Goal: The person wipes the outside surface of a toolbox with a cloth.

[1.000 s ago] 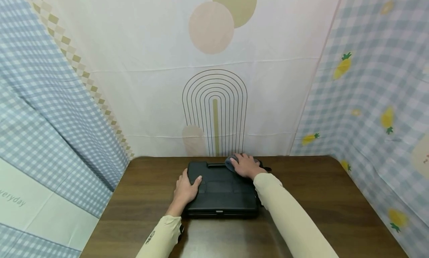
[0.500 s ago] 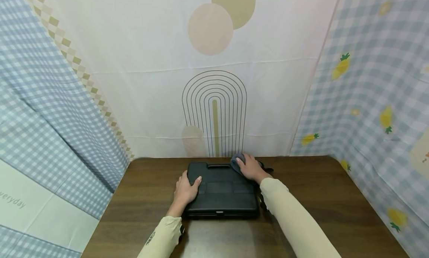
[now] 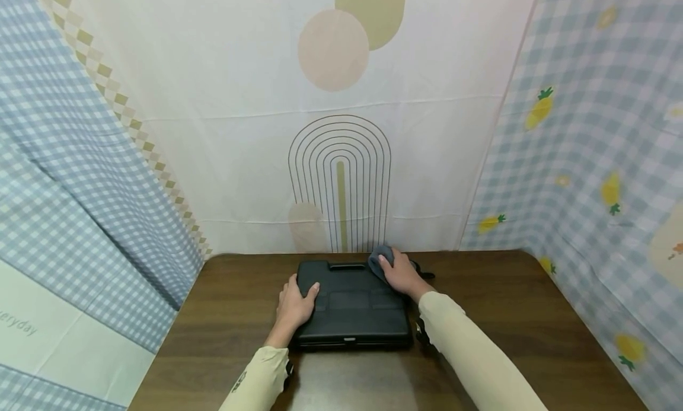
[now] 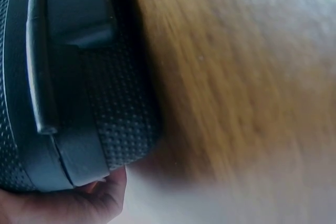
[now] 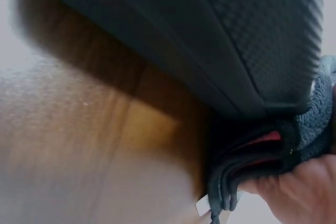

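A black hard plastic case (image 3: 352, 319) lies flat on the wooden table, its handle side toward the wall. My left hand (image 3: 293, 307) holds its left edge, thumb on top and fingers down the side; in the left wrist view, fingers (image 4: 100, 203) curl against the case's end, beside a latch (image 4: 81, 9). At the far right corner, my right hand (image 3: 402, 274) grips a grey cloth (image 3: 377, 260) against the case. The right wrist view shows this cloth (image 5: 315, 114) bunched at the corner, partly hidden by the hand.
Black folded, strap-like material with red inside (image 5: 262, 148) sits by the case's far right corner; part of it (image 3: 424, 274) shows behind the right hand. A patterned white cloth (image 3: 245, 179) hangs behind the table (image 3: 496, 316), with checked cloths at both sides.
My right hand has slid the grey cloth to the right, toward the case's far right corner. My left hand keeps its place on the left edge.
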### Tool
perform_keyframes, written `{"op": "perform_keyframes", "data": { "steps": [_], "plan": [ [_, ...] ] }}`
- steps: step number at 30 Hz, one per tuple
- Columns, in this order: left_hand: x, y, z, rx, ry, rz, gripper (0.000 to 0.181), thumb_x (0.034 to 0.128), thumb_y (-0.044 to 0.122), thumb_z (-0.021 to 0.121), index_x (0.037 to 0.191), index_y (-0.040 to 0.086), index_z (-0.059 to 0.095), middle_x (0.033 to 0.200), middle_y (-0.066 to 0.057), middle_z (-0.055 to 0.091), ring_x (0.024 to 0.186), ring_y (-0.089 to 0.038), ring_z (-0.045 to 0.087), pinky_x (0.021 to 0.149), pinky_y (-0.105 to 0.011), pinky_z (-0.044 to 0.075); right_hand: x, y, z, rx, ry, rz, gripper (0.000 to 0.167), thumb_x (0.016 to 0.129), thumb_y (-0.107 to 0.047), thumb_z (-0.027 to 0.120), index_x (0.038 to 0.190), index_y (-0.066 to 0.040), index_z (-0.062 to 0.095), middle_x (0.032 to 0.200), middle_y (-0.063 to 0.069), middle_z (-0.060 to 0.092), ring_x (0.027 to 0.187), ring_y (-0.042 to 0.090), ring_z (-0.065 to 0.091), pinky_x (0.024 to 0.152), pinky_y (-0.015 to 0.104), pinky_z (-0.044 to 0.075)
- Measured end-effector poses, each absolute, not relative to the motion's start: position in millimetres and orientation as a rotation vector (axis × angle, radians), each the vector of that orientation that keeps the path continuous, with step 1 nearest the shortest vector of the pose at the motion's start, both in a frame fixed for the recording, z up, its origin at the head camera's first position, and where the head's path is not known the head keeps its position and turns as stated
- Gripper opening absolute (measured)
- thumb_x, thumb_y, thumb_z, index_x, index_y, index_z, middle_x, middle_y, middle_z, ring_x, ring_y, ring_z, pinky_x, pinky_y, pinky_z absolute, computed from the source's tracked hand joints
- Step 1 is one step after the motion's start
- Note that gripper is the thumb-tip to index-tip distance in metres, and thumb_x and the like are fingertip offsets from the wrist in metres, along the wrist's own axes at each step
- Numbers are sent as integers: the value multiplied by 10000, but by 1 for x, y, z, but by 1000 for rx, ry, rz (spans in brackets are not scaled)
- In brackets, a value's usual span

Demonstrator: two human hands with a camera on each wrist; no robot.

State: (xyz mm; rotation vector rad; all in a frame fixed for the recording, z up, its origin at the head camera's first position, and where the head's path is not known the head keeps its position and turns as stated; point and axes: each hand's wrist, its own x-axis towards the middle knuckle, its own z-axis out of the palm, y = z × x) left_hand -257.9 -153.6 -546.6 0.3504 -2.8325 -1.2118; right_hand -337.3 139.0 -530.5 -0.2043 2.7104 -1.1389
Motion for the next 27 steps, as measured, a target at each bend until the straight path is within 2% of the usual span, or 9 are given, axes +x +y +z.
{"op": "perform_keyframes", "data": {
  "steps": [14,23,27],
  "plan": [
    [-261,-153,-548,350,-2830,-1219,757,1087,459,591,1646,15,340,1631,-301,437,1518,-527,401,1177,-707,394,-299,145,-533,-220,2669,-1198,766,1182,-376,308,1686,63,-66,1762,347,-17,1650,519,37,1332,674,139],
    [-261,-154,-548,350,-2823,-1226,767,1080,469,599,1643,12,348,1634,-300,437,1520,-526,400,1185,-704,389,-266,149,-535,-255,2703,-1181,757,1182,-354,337,1689,64,-38,1771,328,4,1657,499,49,1334,664,142],
    [-260,-153,-549,358,-2816,-1235,769,1075,474,607,1639,14,358,1634,-296,439,1516,-525,406,1179,-711,389,-248,151,-538,-276,2752,-1115,761,1178,-392,354,1706,20,-5,1778,311,16,1650,514,96,1308,694,200]
  ]
}}
